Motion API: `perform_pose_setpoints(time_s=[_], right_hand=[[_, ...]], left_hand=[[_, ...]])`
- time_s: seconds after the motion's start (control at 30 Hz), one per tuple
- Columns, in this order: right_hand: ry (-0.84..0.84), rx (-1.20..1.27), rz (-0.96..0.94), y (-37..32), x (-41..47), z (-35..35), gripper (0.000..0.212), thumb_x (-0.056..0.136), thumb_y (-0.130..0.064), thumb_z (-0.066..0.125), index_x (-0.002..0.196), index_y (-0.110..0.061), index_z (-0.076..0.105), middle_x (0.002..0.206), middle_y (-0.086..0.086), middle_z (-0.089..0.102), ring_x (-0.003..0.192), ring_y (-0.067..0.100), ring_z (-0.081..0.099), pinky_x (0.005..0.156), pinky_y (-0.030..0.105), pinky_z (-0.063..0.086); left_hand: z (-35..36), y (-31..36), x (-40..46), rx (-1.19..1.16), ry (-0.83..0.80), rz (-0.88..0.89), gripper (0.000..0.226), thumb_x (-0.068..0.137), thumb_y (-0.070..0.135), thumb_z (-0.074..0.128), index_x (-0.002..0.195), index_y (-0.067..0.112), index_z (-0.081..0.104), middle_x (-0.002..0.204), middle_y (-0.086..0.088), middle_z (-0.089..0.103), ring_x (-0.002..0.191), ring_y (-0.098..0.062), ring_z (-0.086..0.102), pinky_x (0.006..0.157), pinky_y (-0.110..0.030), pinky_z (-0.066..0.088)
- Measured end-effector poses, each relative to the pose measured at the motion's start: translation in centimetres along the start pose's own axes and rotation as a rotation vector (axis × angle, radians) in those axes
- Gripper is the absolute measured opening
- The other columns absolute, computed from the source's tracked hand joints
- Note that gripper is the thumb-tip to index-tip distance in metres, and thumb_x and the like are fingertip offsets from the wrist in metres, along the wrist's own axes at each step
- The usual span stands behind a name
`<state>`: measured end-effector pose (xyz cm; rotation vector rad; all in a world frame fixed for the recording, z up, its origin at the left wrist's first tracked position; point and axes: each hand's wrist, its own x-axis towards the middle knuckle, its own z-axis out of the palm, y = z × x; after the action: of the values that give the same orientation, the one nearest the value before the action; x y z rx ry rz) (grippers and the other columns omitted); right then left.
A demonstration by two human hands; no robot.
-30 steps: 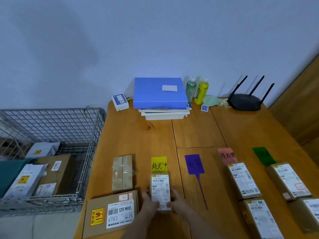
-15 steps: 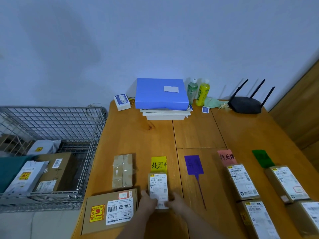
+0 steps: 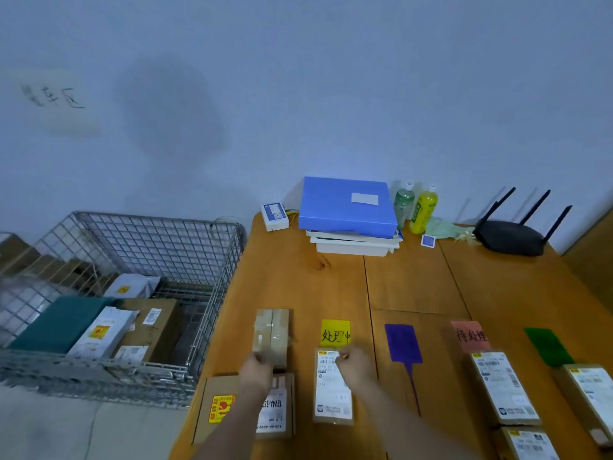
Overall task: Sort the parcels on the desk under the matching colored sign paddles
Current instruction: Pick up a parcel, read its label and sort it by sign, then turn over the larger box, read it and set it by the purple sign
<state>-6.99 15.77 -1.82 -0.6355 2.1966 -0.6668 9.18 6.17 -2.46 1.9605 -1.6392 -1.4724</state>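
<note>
We see the desk beneath both hands. Under our left forearm lies a large labelled box. Our left hand grips the taped parcel's near end; our right hand, fingers curled, rests on the white-labelled parcel below the yellow paddle.

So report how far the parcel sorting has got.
Done: a parcel under the yellow paddle, two under the pink paddle, one under the green paddle. In hand: left hand reaches the taped box; right hand rests on the yellow-row parcel. Left: the taped box, the large carton; the purple paddle has none.
</note>
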Motion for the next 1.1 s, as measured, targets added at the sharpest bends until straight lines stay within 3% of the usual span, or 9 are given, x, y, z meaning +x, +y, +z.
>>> perform_pose_setpoints(time_s=[0.07, 0.17, 0.3, 0.47, 0.6, 0.73, 0.83, 0.97, 1.1], right_hand=[[-0.035, -0.052, -0.058, -1.5, 0.2, 1.6, 0.017, 0.094, -0.013, 0.046, 0.105, -0.013, 0.058, 0.1, 0.013, 0.061, 0.069, 0.016, 0.049, 0.064, 0.029, 0.042], [-0.112, -0.101, -0.105, -3.2, -0.2, 4.4, 0.019, 0.093, -0.014, 0.045, 0.102, -0.014, 0.061, 0.095, 0.007, 0.062, 0.081, 0.018, 0.053, 0.069, 0.029, 0.046], [-0.226, -0.086, -0.062, -3.7, -1.3, 8.0, 0.021, 0.091, -0.017, 0.049, 0.106, -0.013, 0.062, 0.104, 0.006, 0.067, 0.096, 0.021, 0.062, 0.085, 0.032, 0.051], [-0.294, -0.086, -0.022, -3.1, -2.4, 10.7, 0.028, 0.09, -0.01, 0.051, 0.117, -0.014, 0.057, 0.117, 0.006, 0.065, 0.107, 0.021, 0.062, 0.081, 0.026, 0.05], [-0.306, -0.006, 0.036, -2.7, -3.2, 11.9, 0.036, 0.088, -0.008, 0.051, 0.123, -0.015, 0.047, 0.116, 0.003, 0.063, 0.1, 0.018, 0.061, 0.084, 0.027, 0.05], [-0.292, 0.073, 0.008, -3.3, -4.3, 11.3, 0.017, 0.091, -0.006, 0.05, 0.095, -0.022, 0.053, 0.079, -0.011, 0.057, 0.071, 0.004, 0.054, 0.06, 0.014, 0.043], [-0.26, 0.137, -0.023, -4.3, -4.7, 10.8, 0.023, 0.09, -0.006, 0.051, 0.078, -0.026, 0.052, 0.072, -0.015, 0.054, 0.065, -0.002, 0.052, 0.061, 0.016, 0.045], [-0.157, 0.25, -0.085, -6.7, -3.3, 10.1, 0.024, 0.085, -0.007, 0.054, 0.099, -0.025, 0.062, 0.098, -0.001, 0.064, 0.08, 0.013, 0.063, 0.078, 0.032, 0.055], [-0.059, 0.375, -0.102, -10.2, 1.1, 7.9, 0.038, 0.074, -0.018, 0.061, 0.112, -0.019, 0.063, 0.13, 0.012, 0.05, 0.107, 0.031, 0.06, 0.092, 0.042, 0.052]], left_hand=[[-1.1, -0.9, 0.8, 0.011, 0.024, -0.033, 0.037, 0.096, 0.026, 0.05, 0.122, 0.0, 0.049, 0.106, -0.017, 0.061, 0.091, -0.028, 0.056, 0.075, -0.032, 0.043], [-2.3, -2.8, 1.6, 0.081, 0.071, -0.121, 0.04, 0.092, 0.02, 0.053, 0.126, 0.003, 0.045, 0.111, -0.016, 0.059, 0.099, -0.031, 0.058, 0.087, -0.04, 0.049], [-3.7, -5.6, 1.6, 0.311, 0.18, -0.31, 0.065, 0.088, 0.036, 0.053, 0.142, 0.007, 0.03, 0.144, -0.015, 0.038, 0.132, -0.03, 0.038, 0.11, -0.041, 0.032], [-4.7, -9.7, 2.4, 0.203, 0.117, -0.454, 0.066, 0.078, 0.031, 0.066, 0.132, 0.0, 0.045, 0.132, -0.019, 0.053, 0.121, -0.034, 0.052, 0.103, -0.043, 0.044], [-5.3, -11.4, 2.1, 0.151, 0.113, -0.435, 0.058, 0.08, 0.032, 0.063, 0.126, -0.002, 0.051, 0.125, -0.021, 0.058, 0.114, -0.037, 0.055, 0.098, -0.042, 0.046], [-7.2, -11.5, 1.3, 0.127, 0.245, -0.452, 0.055, 0.089, 0.043, 0.045, 0.125, 0.001, 0.05, 0.122, -0.022, 0.057, 0.116, -0.038, 0.051, 0.098, -0.04, 0.038], [-8.7, -11.4, 1.4, 0.082, 0.333, -0.421, 0.06, 0.09, 0.051, 0.04, 0.125, 0.004, 0.051, 0.123, -0.023, 0.057, 0.118, -0.039, 0.049, 0.099, -0.043, 0.037], [-10.9, -8.1, 1.4, 0.009, 0.452, -0.285, 0.053, 0.094, 0.046, 0.04, 0.124, 0.004, 0.054, 0.123, -0.023, 0.058, 0.118, -0.038, 0.051, 0.103, -0.044, 0.036], [-12.8, -0.9, 0.8, -0.345, 0.521, -0.094, 0.031, 0.092, 0.03, 0.054, 0.109, 0.005, 0.059, 0.112, -0.021, 0.061, 0.1, -0.036, 0.054, 0.081, -0.04, 0.04]])
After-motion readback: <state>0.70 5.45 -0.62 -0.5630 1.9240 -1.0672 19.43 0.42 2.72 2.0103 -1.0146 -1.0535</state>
